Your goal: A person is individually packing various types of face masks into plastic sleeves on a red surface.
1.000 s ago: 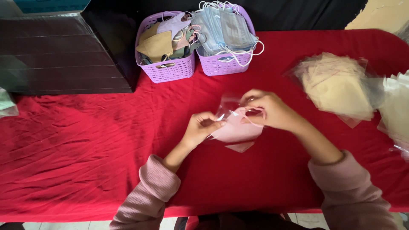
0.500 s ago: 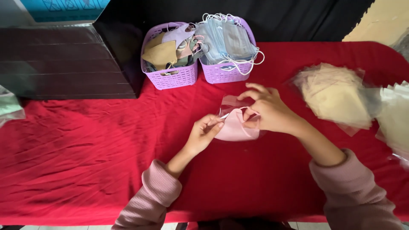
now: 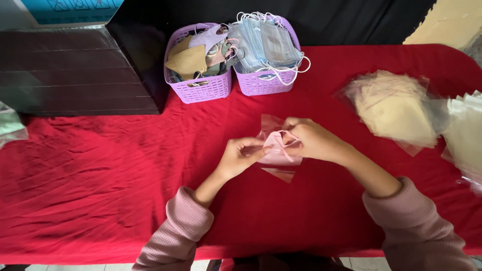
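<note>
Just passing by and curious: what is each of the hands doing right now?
Left hand: closed, pinching the clear plastic sleeve.
Right hand: closed on the pale pink fabric face mask.

Clear sleeve [image 3: 275, 150] at centre; bagged masks [image 3: 396, 108] stacked right.

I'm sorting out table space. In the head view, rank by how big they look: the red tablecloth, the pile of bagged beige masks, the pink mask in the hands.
1. Red tablecloth, by far the largest.
2. Pile of bagged beige masks.
3. Pink mask, smallest, though both hands partly cover it.
</note>
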